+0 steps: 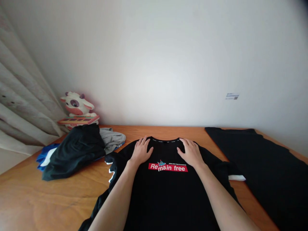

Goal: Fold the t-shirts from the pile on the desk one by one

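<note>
A black T-shirt [168, 195] lies front side up on the wooden table, its collar towards the wall. Across its chest is a red "Remain free" print. My left hand [141, 150] rests on the shirt's left shoulder beside the collar, fingers stretched out and thumb apart. On the opposite shoulder my right hand [191, 152] lies flat in the same way, fingers spread. Neither hand grips the cloth. The left sleeve is bunched with a wavy white edge; the right sleeve shows a white hem. The shirt's bottom runs out of view.
A pile of clothes [75, 154], dark, grey and blue, lies on the left of the table [60, 199]. Behind it stands a cow-shaped toy keyboard [78, 110] near the curtain [24, 80]. Another black garment [267, 166] is spread flat at right. A white wall [163, 64] rises behind.
</note>
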Action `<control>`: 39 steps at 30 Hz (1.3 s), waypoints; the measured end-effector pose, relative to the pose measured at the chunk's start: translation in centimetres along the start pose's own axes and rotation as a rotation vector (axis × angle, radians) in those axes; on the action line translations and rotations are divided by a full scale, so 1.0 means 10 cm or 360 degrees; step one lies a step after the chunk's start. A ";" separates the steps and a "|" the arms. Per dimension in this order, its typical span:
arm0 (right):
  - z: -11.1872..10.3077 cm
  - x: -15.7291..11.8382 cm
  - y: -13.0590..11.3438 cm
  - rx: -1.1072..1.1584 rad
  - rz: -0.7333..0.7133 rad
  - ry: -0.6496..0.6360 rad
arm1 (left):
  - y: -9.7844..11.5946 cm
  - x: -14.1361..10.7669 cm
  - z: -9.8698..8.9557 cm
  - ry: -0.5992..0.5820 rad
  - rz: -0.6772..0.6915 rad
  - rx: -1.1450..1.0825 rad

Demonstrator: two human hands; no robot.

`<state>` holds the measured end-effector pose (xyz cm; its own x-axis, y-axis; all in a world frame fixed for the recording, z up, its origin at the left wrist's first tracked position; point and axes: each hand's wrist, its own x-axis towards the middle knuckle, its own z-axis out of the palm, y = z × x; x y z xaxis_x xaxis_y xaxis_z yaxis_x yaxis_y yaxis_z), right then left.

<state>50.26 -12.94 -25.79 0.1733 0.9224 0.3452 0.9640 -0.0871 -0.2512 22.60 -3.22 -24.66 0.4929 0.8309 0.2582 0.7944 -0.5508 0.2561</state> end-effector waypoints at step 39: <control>-0.45 -0.27 -0.54 -0.0094 -0.0200 -0.0135 | 0.13 0.04 -0.03 0.0119 -0.0047 0.0040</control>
<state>45.49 -16.66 -21.30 0.0356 0.9557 0.2922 0.9877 0.0110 -0.1562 23.68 -3.63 -23.99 0.4420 0.8381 0.3199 0.8174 -0.5232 0.2413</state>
